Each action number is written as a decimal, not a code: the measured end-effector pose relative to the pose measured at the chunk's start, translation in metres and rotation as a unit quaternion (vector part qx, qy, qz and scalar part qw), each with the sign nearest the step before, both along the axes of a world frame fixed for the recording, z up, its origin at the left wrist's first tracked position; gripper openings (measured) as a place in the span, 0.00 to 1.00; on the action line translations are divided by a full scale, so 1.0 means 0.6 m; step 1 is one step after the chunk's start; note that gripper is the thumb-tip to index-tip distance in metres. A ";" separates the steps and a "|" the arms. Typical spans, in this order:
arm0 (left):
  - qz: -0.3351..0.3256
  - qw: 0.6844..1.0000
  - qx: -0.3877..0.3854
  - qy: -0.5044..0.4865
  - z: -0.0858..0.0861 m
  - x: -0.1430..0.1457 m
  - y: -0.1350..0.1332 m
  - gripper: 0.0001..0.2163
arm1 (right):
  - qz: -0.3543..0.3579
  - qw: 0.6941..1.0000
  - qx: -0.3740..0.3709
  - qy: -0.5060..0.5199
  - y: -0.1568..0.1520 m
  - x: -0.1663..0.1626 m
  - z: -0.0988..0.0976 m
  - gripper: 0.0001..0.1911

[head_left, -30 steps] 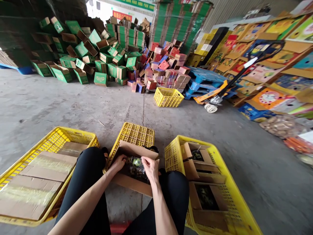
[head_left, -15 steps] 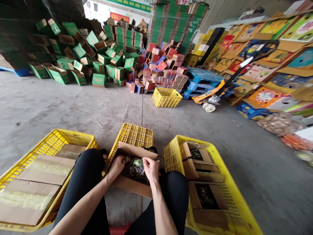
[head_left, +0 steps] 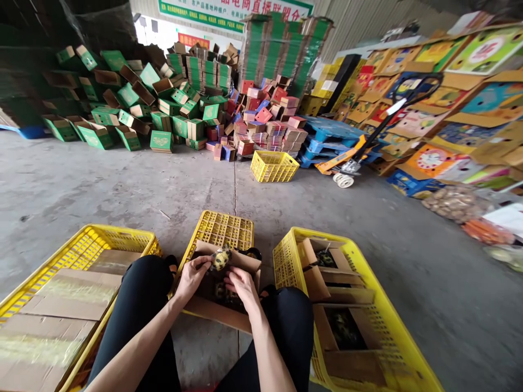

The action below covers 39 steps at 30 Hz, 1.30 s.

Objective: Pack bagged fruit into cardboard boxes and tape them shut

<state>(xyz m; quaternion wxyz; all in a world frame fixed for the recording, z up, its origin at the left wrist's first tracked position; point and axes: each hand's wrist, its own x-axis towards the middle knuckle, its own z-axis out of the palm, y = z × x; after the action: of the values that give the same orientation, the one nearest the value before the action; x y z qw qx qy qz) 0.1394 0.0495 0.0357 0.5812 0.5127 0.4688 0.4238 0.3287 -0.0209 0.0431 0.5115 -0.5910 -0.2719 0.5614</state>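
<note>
I sit with black-trousered knees apart over an open cardboard box (head_left: 241, 263) that rests on an upturned yellow crate (head_left: 223, 228). My left hand (head_left: 191, 279) pinches a small yellow and dark speckled item (head_left: 220, 259) and holds it just above the box. Beside it, my right hand (head_left: 242, 286) reaches down into the box among dark, shiny wrapped contents, fingers curled. What the right fingers hold, if anything, is hidden.
A yellow crate (head_left: 87, 239) at my left holds taped, closed cartons. Another yellow crate (head_left: 368, 288) at my right holds open cartons. Beyond lie bare concrete floor, a further yellow crate (head_left: 273, 166), piles of green and red boxes, blue pallets and a pallet jack (head_left: 347, 163).
My left hand has lifted the small yellow speckled item up out of the box. My right hand has dropped lower into the box. The view has tilted slightly upward.
</note>
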 end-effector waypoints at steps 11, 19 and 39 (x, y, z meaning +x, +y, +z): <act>-0.126 0.986 -0.035 -0.103 0.006 0.010 -0.013 0.25 | -0.086 0.996 0.014 -0.001 0.006 0.012 0.026 0.36; -0.198 0.968 -0.105 -0.110 -0.002 0.011 -0.019 0.32 | -0.116 0.993 0.020 0.002 0.006 0.011 0.030 0.34; -0.122 0.956 -0.194 -0.184 -0.017 0.011 -0.007 0.27 | 0.055 0.993 0.100 0.020 -0.005 0.015 0.039 0.45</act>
<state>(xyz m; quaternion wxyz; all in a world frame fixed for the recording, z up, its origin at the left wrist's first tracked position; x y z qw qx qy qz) 0.1458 0.0450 0.0257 0.7930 0.3566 0.3606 0.3375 0.3375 -0.0242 0.0668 0.5414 -0.5100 -0.3483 0.5705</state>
